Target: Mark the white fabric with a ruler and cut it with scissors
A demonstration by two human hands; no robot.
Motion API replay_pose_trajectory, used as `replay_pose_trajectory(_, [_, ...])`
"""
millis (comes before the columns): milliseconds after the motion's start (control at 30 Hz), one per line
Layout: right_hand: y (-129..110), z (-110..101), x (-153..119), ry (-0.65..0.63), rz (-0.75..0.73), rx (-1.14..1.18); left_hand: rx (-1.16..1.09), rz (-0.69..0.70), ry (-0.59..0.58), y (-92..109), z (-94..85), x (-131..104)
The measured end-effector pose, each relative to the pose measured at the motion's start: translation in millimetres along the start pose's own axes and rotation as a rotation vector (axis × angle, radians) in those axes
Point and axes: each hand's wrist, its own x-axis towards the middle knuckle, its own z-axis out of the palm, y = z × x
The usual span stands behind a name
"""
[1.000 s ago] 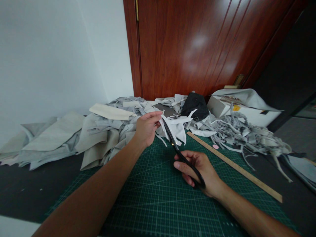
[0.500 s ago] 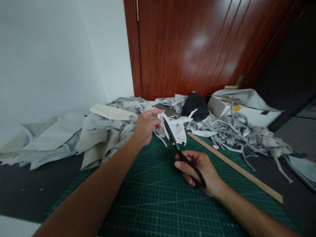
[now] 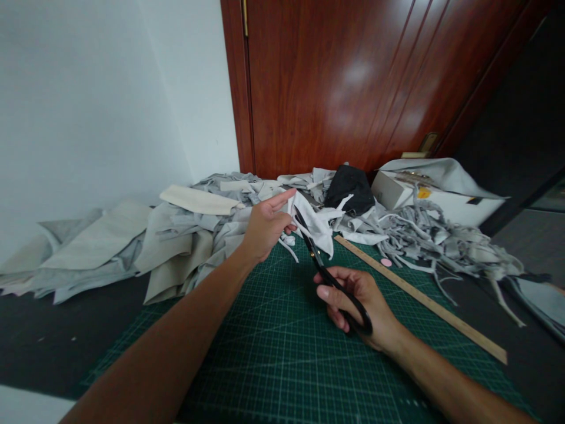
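Note:
Over the far part of the green cutting mat (image 3: 273,347), my left hand (image 3: 267,228) pinches a piece of white fabric (image 3: 315,227) between thumb and fingers, its index finger stretched along the top edge. My right hand (image 3: 353,300) grips black-handled scissors (image 3: 325,274), with fingers and thumb in the handle loops. The scissor blades point up and left, touching the white fabric just right of my left fingertips. A narrow white strip (image 3: 289,250) hangs or lies below my left hand; which of the two I cannot tell.
A wooden ruler (image 3: 424,297) lies slanted on the mat, with a pink disc (image 3: 386,262) beside it. Layered grey and beige fabric (image 3: 97,241) is at left. Tangled grey strips (image 3: 432,235), black cloth (image 3: 349,189) and a white box (image 3: 454,200) stand along the back right.
The white fabric has turned and now spreads wider beside the blades. My left hand has shifted slightly right and up; my right hand and the scissors have moved a little right.

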Motion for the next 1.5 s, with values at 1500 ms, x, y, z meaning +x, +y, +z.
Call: replay_pose_trajectory(1500, [1, 0, -1, 0.009, -0.025, 0.029, 0.004, 0.053, -0.110, 0, 7.8, -7])
